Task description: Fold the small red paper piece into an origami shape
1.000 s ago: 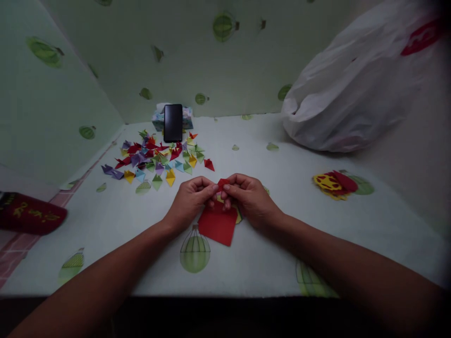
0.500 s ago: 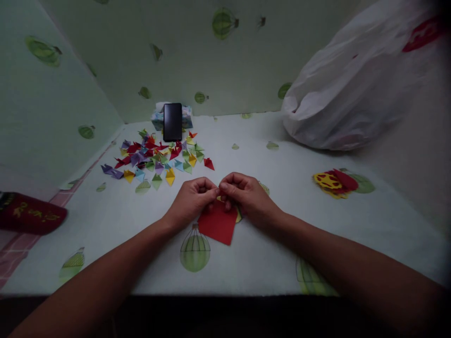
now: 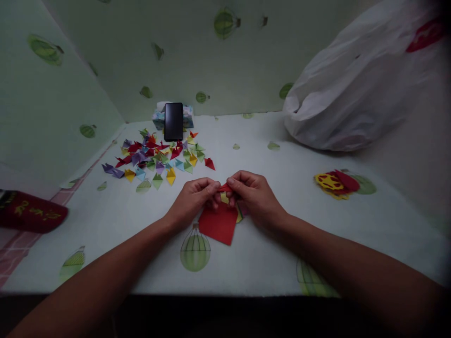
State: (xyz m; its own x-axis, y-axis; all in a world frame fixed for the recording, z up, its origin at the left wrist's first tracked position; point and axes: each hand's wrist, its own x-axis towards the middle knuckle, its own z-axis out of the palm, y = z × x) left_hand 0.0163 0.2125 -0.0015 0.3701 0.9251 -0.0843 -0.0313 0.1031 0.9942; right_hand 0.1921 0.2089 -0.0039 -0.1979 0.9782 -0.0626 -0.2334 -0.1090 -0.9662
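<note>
Between my two hands is a small folded piece of red paper [image 3: 224, 188], pinched at both ends. My left hand [image 3: 200, 195] is closed on its left end with thumb and finger. My right hand [image 3: 251, 195] grips the right end the same way. Below the fingers a flat red paper square [image 3: 219, 223] lies on the table, over other coloured sheets whose edges show at its right and top. Folded paper pieces [image 3: 155, 157] in many colours lie heaped at the left back, one red piece nearest my hands.
A black phone [image 3: 174, 122] leans on a tissue box [image 3: 158, 119] behind the heap. Red and yellow cut-outs [image 3: 336, 183] lie at right, below a large white plastic bag [image 3: 338, 103]. A dark red object with yellow markings [image 3: 35, 213] is at the left edge of the patterned tablecloth [image 3: 148, 267].
My hands have drawn slightly apart, the right one moving a little to the right. More of the red folded paper shows between my fingertips.
</note>
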